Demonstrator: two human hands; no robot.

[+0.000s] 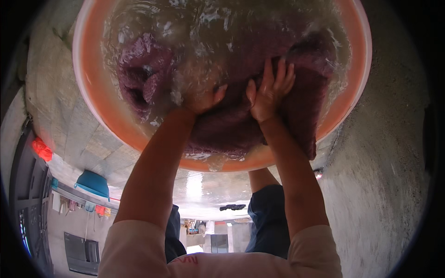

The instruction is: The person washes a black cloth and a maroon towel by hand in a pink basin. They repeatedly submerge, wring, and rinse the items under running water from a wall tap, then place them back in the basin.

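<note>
A large round orange basin (91,80) with a pale rim holds cloudy water and a dark purple fabric (222,128). Part of the fabric is bunched up at the water's surface on the left, and one corner rests against the basin's near right wall. My left hand (201,92) is partly under the water beside the fabric; its thumb shows, but its other fingers are blurred by the water. My right hand (273,88) lies on the fabric right of centre, fingers spread, with the fingertips at a dark fold.
Grey paving surrounds the basin, and a rough concrete surface (379,166) runs along the right. A blue tub (92,184) and a red plastic bag (42,149) are at the left. Behind lies a dark item (232,207) on the ground.
</note>
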